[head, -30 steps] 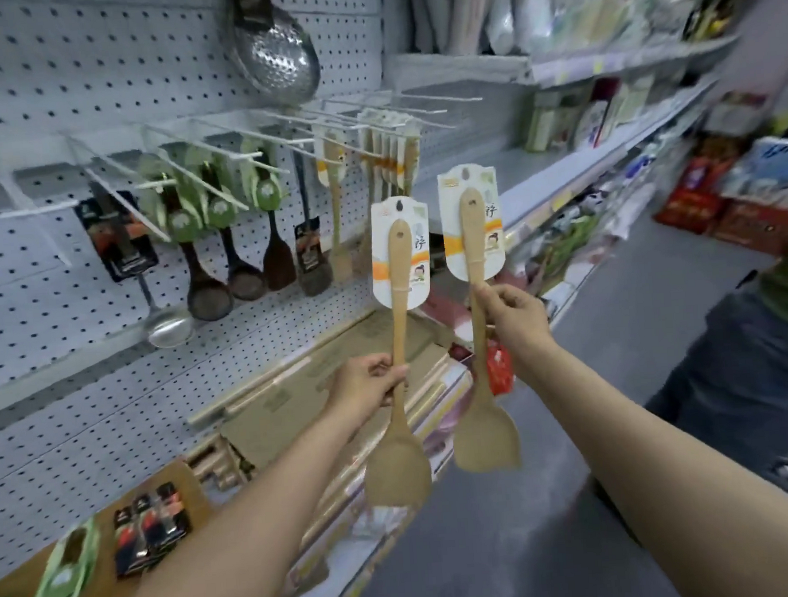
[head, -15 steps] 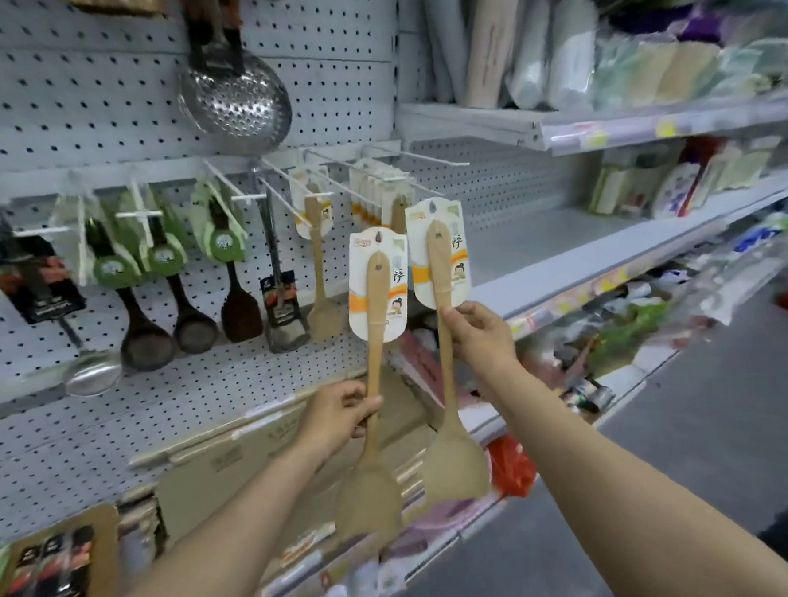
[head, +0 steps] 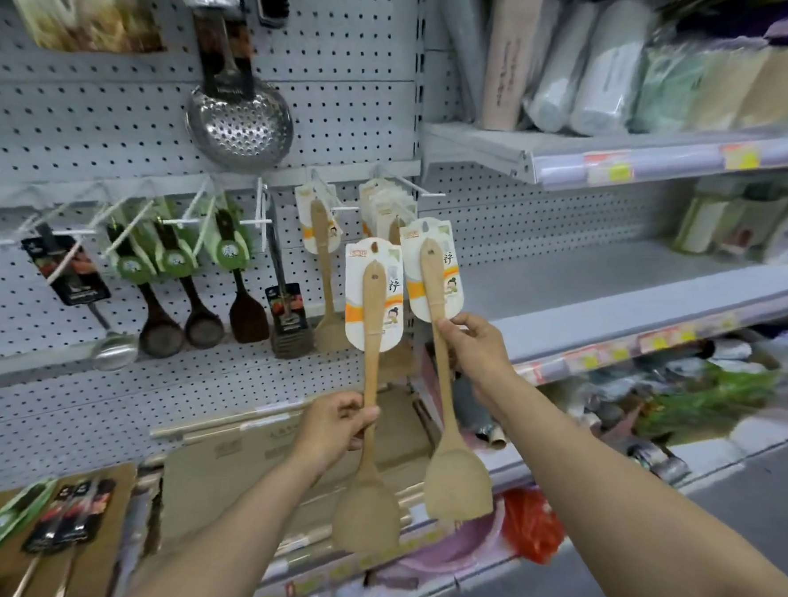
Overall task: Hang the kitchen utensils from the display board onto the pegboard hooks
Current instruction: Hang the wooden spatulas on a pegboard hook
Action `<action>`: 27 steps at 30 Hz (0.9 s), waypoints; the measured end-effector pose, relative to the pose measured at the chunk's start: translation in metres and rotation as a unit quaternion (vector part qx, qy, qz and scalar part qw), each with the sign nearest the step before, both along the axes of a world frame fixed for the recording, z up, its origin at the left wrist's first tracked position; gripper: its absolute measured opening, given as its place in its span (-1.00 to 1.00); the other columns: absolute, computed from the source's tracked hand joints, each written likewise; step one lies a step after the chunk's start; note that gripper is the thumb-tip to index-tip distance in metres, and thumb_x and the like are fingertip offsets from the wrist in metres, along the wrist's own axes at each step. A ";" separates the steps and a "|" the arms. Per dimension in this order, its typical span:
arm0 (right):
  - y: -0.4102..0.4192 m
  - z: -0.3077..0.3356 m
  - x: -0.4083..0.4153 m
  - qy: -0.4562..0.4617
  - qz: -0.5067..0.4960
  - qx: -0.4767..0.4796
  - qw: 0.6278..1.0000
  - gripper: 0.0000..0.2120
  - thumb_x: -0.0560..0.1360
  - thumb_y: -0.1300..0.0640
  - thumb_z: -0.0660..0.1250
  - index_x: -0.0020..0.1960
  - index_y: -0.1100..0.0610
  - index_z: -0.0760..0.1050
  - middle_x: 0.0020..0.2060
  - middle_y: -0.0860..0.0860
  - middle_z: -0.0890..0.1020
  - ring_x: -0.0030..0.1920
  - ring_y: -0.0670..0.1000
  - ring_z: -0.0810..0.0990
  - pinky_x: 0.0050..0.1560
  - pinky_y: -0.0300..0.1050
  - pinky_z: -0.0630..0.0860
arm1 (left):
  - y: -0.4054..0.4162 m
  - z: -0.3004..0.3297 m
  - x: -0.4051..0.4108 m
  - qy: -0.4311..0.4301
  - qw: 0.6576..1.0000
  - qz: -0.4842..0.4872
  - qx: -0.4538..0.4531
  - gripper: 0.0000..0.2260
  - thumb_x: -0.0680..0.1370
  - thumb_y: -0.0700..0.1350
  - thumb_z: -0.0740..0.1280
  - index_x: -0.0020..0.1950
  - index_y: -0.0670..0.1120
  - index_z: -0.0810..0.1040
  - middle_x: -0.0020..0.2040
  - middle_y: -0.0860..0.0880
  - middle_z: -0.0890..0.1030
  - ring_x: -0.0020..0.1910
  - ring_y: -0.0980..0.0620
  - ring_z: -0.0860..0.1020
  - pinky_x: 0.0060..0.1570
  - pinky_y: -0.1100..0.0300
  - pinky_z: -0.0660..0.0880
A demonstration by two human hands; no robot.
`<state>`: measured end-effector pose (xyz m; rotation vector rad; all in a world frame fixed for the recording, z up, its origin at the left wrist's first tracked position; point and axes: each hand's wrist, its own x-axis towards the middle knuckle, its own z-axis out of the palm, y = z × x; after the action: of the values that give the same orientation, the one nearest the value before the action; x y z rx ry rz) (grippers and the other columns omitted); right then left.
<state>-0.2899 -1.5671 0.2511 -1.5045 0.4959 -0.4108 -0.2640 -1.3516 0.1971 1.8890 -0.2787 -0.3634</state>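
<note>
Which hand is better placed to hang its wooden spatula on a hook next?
Probably the right hand: its spatula is raised higher, its card nearly at the stocked hook. The left hand holds its spatula lower.

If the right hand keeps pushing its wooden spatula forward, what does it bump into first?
Probably the bunch of carded spatulas on the hook just beyond the right hand's spatula, though depth is hard to judge.

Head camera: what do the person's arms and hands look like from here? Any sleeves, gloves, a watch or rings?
Both forearms come in bare from the bottom edge, with no sleeve in the frame. The left hand and right hand wear no gloves. No watch, band or bracelet shows on either wrist, and no ring on the fingers that are visible. No markings or cables anywhere on them.
</note>
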 end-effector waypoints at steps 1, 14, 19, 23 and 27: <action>-0.003 -0.001 0.004 -0.005 0.008 0.004 1.000 -0.83 0.58 0.10 0.39 -0.15 0.14 0.54 -0.30 0.09 0.63 -0.34 0.07 0.58 -0.41 -0.16 0.51 | -0.002 0.000 0.001 -0.003 1.000 0.003 0.003 -0.93 0.53 -0.16 0.43 -0.13 -0.15 0.64 -0.19 -0.10 0.67 -0.21 0.03 0.63 -0.24 0.22 0.60; -0.029 -0.014 0.081 -0.002 0.070 -0.003 0.998 -0.79 0.56 0.01 0.42 -0.18 0.10 0.55 -0.26 0.07 0.62 -0.27 0.06 0.54 -0.15 0.03 0.55 | -0.029 -0.004 0.024 0.008 0.998 0.055 -0.007 -0.94 0.52 -0.15 0.44 -0.14 -0.11 0.65 -0.15 -0.14 0.71 -0.13 -0.07 0.68 -0.15 0.12 0.66; -0.034 -0.015 0.104 -0.001 0.077 0.011 0.997 -0.84 0.58 0.06 0.40 -0.13 0.12 0.55 -0.29 0.05 0.61 -0.33 0.04 0.51 -0.14 0.05 0.55 | -0.036 -0.002 0.036 0.015 0.998 0.059 -0.012 -0.96 0.52 -0.16 0.44 -0.12 -0.10 0.67 -0.19 -0.05 0.71 -0.18 0.01 0.69 -0.18 0.18 0.64; -0.042 -0.022 0.118 0.015 0.085 0.011 0.996 -0.84 0.56 0.06 0.43 -0.11 0.14 0.59 -0.23 0.13 0.65 -0.25 0.13 0.56 -0.01 0.36 0.59 | -0.041 -0.001 0.043 0.013 0.998 0.055 -0.010 -0.95 0.51 -0.15 0.44 -0.13 -0.10 0.66 -0.20 -0.02 0.71 -0.19 0.04 0.68 -0.19 0.21 0.62; -0.049 -0.019 0.129 0.040 0.067 -0.023 0.997 -0.83 0.56 0.06 0.42 0.05 0.16 0.60 -0.06 0.12 0.68 -0.09 0.11 0.65 0.08 0.18 0.64 | -0.045 -0.004 0.050 0.019 0.998 0.056 -0.007 -0.97 0.51 -0.14 0.45 -0.13 -0.08 0.66 -0.16 -0.03 0.71 -0.14 0.02 0.69 -0.15 0.19 0.63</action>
<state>-0.1611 -1.6158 0.2318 -1.5942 0.4476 -0.2592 -0.2143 -1.3970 0.1932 1.8738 -0.1490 -0.3209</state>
